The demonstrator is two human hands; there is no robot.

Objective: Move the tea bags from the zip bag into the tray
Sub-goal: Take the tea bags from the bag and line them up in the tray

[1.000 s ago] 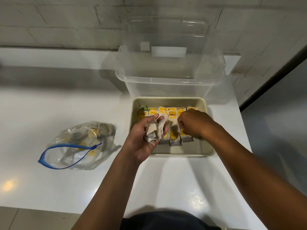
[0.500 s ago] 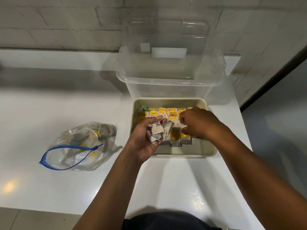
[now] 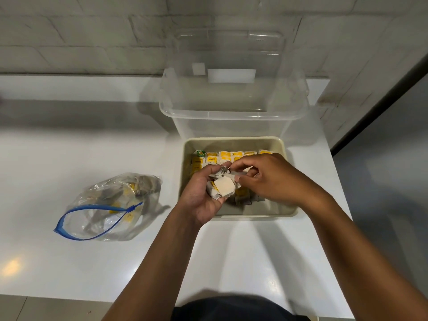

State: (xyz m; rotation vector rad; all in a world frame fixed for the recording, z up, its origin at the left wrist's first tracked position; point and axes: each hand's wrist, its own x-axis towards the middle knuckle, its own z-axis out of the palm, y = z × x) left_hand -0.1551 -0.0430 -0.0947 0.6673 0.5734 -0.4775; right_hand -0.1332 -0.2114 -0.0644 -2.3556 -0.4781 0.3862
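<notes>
The tea bags (image 3: 222, 187) are small, square paper packets, pale with yellow labels. The left hand (image 3: 203, 195) cups a crumpled bunch of them over the tray (image 3: 234, 143), fingers curled around it. The right hand (image 3: 269, 179) pinches one packet at the top of that bunch. The tray is a cream plastic box with neat rows of packets standing inside. The zip bag (image 3: 108, 208) lies open on the white table (image 3: 69, 158), clear and crinkly with a blue strip, and has more packets inside. A clear plastic tub (image 3: 234, 107) stands behind the tray.
</notes>
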